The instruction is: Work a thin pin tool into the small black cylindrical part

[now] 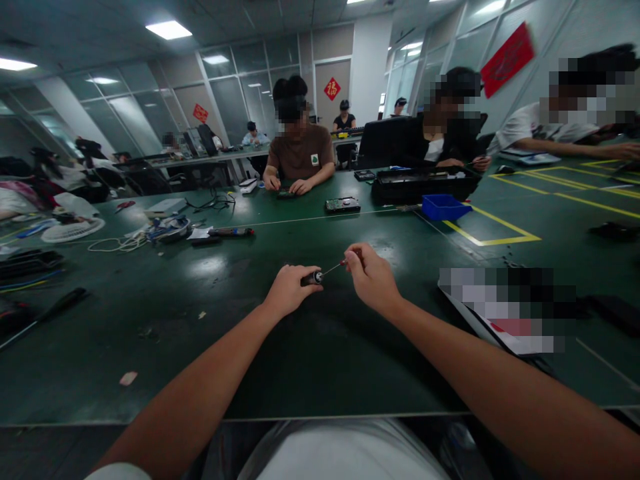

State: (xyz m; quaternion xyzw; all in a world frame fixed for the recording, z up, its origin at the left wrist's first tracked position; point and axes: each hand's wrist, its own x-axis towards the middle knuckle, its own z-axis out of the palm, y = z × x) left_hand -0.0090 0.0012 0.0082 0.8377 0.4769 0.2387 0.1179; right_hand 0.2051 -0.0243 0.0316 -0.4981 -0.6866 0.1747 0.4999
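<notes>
My left hand (287, 292) is closed around a small dark cylinder (312, 279), its round, lighter end turned towards the right. In my right hand (374, 277), pinched between thumb and fingers, is a thin screwdriver (343, 263) with a red part near the grip. Its slender shaft slants down to the left, and the tip is at the cylinder's end; whether it touches cannot be made out. Both hands are a little above the green table (320, 360), and my fingers hide most of the cylinder and of the screwdriver's handle.
A tablet-like flat object (480, 327) lies right of my right arm. Further off are a circuit-board device (343, 205), a blue bin (444, 207), a pen-like tool (231, 232) and tangled cables (167, 230). A long screwdriver (60, 305) lies left. Co-workers sit across the table.
</notes>
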